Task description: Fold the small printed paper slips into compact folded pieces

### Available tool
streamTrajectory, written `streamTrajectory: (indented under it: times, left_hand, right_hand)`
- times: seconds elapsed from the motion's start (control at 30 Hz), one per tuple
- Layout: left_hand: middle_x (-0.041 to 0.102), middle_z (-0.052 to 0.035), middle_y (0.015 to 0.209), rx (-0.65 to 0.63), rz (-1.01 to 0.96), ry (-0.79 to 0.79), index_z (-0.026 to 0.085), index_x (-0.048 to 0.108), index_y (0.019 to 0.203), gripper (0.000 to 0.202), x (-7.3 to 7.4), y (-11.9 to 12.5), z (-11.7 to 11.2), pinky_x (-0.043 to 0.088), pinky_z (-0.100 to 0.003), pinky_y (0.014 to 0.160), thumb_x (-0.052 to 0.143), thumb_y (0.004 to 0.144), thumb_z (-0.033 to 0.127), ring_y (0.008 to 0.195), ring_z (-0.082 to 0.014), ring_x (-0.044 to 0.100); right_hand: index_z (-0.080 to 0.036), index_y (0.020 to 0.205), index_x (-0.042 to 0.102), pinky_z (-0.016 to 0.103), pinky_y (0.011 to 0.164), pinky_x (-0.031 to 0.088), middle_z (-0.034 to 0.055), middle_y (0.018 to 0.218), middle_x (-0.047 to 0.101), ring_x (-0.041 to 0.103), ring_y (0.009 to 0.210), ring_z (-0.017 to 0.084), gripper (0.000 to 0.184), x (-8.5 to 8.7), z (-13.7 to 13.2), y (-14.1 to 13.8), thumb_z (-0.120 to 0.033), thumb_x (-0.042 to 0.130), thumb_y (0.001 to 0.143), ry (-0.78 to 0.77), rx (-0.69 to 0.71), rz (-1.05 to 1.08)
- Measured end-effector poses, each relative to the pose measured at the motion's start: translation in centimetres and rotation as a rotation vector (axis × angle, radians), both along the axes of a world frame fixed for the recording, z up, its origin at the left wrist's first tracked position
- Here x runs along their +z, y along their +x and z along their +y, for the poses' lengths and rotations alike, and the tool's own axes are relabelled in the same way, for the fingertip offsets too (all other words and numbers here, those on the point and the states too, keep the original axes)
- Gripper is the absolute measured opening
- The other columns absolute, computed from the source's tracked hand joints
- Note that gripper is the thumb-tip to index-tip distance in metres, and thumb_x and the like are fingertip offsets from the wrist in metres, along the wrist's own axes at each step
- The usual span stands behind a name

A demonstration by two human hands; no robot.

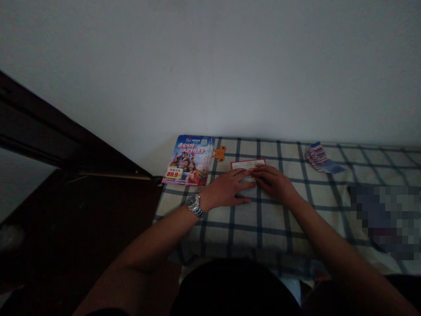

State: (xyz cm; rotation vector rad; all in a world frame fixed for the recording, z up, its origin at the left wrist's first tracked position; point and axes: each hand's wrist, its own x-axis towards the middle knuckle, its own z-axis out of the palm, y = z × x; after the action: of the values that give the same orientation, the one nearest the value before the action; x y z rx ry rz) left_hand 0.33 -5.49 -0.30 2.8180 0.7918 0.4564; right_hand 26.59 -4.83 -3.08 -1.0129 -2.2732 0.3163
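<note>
Both hands rest on a white sheet of paper with a red border [247, 165] that lies on a checked cloth [283, 219]. My left hand [226, 189], with a metal wristwatch [194, 204] on the wrist, lies flat with fingers stretched onto the paper's near edge. My right hand [274, 182] presses its fingers, held together, down on the same edge, fingertips meeting those of the left. Most of the paper's near part is hidden under the hands.
A stack of colourful flyers [189, 160] lies at the cloth's far left corner, with a small orange cut-out [219, 153] beside it. A fanned bundle of folded flyers [320, 159] sits at the far right. A white wall stands behind; dark floor and furniture lie to the left.
</note>
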Motion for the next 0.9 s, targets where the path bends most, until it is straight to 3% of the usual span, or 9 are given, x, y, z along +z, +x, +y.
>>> streamTrajectory:
  times: [0.47, 0.67, 0.9]
  left_hand:
    - [0.042, -0.0101, 0.162, -0.019, -0.017, 0.006, 0.031, 0.060, 0.144, 0.057, 0.2, -0.1, 0.0, 0.039, -0.049, 0.124, 0.062, 0.096, 0.062, 0.149, -0.0303, 0.041]
    - [0.039, -0.0118, 0.164, -0.013, 0.002, 0.008, 0.028, 0.059, 0.144, 0.059, 0.1, -0.1, -0.1, 0.035, -0.049, 0.126, 0.061, 0.097, 0.062, 0.151, -0.0315, 0.039]
    - [0.037, -0.0103, 0.166, -0.009, 0.015, 0.007, 0.029, 0.058, 0.146, 0.060, -0.1, -0.2, -0.1, 0.036, -0.048, 0.125, 0.060, 0.097, 0.064, 0.152, -0.0312, 0.037]
  right_hand:
    - [-0.026, 0.122, 0.070, 0.053, 0.110, 0.055, 0.0102, 0.131, 0.070, 0.062, 0.131, 0.029, 0.024, 0.3, -0.3, 0.0, -0.022, 0.061, 0.099, 0.066, -0.011, -0.046]
    - [-0.026, 0.096, 0.070, 0.047, 0.086, 0.060, 0.0091, 0.108, 0.069, 0.066, 0.099, 0.029, 0.003, 0.6, -1.2, -0.5, -0.024, 0.067, 0.095, 0.080, -0.168, -0.137]
    - [-0.024, 0.092, 0.068, 0.041, 0.082, 0.055, 0.0083, 0.102, 0.069, 0.065, 0.095, 0.028, 0.004, 0.9, -1.6, -1.1, -0.024, 0.065, 0.095, 0.043, -0.244, -0.184]
